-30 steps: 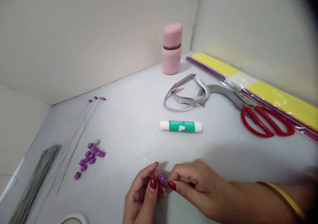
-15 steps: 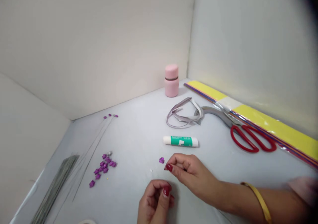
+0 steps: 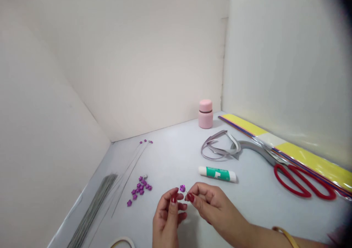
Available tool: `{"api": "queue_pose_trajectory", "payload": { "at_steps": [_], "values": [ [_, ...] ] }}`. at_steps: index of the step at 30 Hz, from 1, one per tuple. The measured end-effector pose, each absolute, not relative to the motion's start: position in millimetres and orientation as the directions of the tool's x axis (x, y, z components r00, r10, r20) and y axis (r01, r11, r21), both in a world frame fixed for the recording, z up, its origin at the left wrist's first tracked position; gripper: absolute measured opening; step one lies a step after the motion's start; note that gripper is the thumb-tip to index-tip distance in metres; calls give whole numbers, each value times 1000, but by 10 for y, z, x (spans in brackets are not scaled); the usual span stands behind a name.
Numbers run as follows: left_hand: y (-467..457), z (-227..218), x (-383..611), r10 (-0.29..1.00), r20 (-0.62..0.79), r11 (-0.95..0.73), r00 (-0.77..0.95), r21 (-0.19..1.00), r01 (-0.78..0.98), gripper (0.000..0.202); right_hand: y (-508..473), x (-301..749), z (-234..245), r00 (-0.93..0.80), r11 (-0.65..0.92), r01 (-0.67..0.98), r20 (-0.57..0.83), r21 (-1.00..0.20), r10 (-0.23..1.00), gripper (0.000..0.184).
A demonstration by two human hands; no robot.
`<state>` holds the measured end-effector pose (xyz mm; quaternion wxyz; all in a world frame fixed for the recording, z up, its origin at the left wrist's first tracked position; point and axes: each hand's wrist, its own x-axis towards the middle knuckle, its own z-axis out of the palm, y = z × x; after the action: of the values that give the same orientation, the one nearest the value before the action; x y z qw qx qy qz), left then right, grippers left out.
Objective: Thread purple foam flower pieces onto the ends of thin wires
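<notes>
A tiny purple paper flower sits on the end of a thin wire, just above my two hands. My right hand pinches the wire between thumb and forefinger, close under the bloom. My left hand rises beside it with curled fingers right next to the flower, and I cannot tell whether they touch the wire. A small heap of loose purple paper flowers lies to the left of my hands. A yellow bangle circles my right wrist.
Thin wire stems with purple buds and a bundle of wires lie at left. Ahead are a glue stick, grey paper strips, red-handled scissors, a yellow paper pack and a pink bottle. White walls enclose the corner.
My left hand has come up beside the flower again, closing the gap to my right hand. The view has tilted upward, so the table objects sit lower and look smaller.
</notes>
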<state>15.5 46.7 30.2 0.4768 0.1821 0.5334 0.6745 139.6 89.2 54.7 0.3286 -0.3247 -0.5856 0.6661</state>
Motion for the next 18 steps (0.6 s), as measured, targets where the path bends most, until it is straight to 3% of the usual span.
{"api": "queue_pose_trajectory", "payload": {
  "at_steps": [10,18],
  "values": [
    [428,380,103,822,-323,55,-469,865,-499,32,817,1335,489,-588,10,29,-9,-1000,809,37],
    [445,302,128,822,-346,103,-452,872,-479,34,861,1346,506,-580,-55,-23,-31,-998,814,31]
  ]
}}
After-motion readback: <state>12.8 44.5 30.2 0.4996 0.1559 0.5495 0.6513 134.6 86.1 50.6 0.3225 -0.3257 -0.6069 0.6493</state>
